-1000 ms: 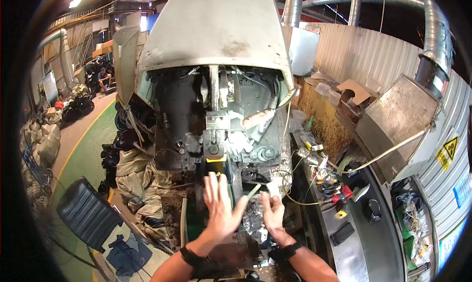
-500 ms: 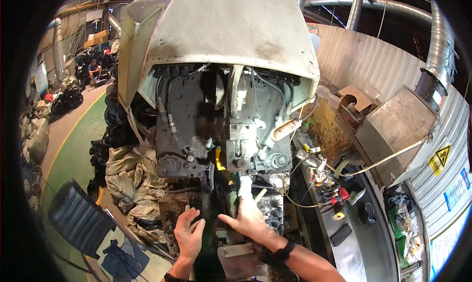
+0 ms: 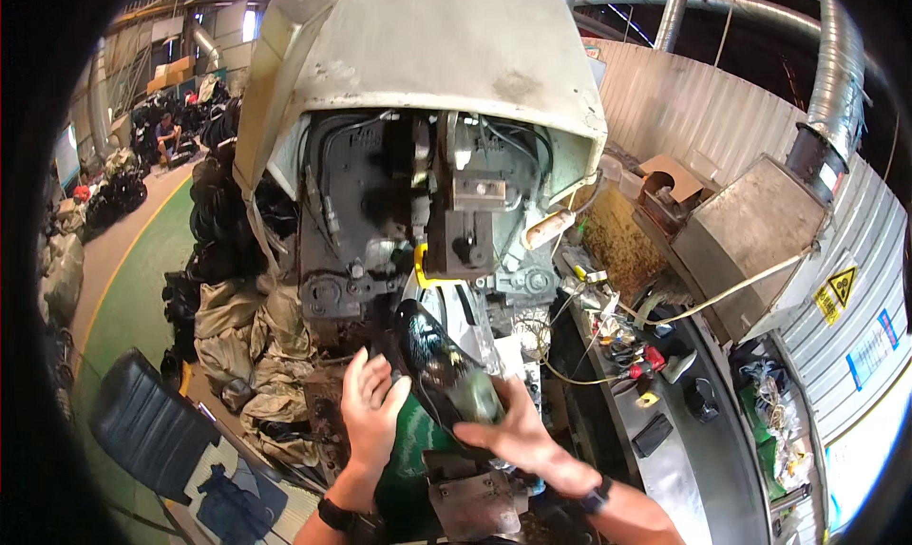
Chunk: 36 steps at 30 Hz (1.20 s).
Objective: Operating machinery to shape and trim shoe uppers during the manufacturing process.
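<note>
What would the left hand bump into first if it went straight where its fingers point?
The left hand would probably meet the machine's dark front plate first, though depth is unclear; the shiny black piece lies just right of that line.

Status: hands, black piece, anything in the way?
Right hand gripping black piece at near end. Left hand open beside it, contact unclear. Yellow part close to piece's far end.
</note>
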Each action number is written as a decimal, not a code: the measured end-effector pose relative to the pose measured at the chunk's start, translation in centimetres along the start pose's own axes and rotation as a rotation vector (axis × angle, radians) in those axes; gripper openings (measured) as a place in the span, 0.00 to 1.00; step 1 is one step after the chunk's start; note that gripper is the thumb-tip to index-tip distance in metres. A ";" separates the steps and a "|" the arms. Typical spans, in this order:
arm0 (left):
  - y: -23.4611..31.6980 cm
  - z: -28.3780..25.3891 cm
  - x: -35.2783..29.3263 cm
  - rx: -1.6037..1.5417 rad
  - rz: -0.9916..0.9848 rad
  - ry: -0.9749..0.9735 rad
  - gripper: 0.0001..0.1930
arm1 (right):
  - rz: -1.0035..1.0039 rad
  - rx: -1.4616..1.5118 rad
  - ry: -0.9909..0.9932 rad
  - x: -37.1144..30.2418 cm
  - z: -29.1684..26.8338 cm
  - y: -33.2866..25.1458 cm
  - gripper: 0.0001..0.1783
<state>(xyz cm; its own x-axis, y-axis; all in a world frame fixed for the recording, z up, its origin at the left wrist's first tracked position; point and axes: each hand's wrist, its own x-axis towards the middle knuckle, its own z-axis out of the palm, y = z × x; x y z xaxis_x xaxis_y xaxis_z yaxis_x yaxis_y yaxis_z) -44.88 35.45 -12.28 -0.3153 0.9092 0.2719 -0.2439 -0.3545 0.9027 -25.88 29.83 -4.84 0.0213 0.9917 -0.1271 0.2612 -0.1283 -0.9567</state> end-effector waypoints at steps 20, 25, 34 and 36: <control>-0.3 22.5 -20.2 -0.273 -0.958 -0.748 0.17 | -0.297 -0.012 0.918 -26.2 -13.9 15.9 0.37; -10.5 25.9 -31.1 0.152 -0.832 -1.357 0.15 | 0.088 1.226 1.283 -38.6 -22.3 26.0 0.26; -15.0 28.3 -39.5 0.457 -0.425 -1.570 0.15 | -0.040 1.014 2.252 -82.5 -35.2 52.5 0.20; -16.5 29.5 -41.1 0.452 -0.485 -1.654 0.17 | -0.153 0.609 2.681 -95.3 -29.6 54.3 0.16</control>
<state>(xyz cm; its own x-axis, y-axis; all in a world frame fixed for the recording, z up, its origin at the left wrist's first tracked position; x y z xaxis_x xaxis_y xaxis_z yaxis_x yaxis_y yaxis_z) -0.87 10.38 -28.52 0.9316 0.2558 -0.2583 0.3106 -0.1911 0.9311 14.85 -71.27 -36.89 0.4630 -0.8702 -0.1688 0.2638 0.3171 -0.9110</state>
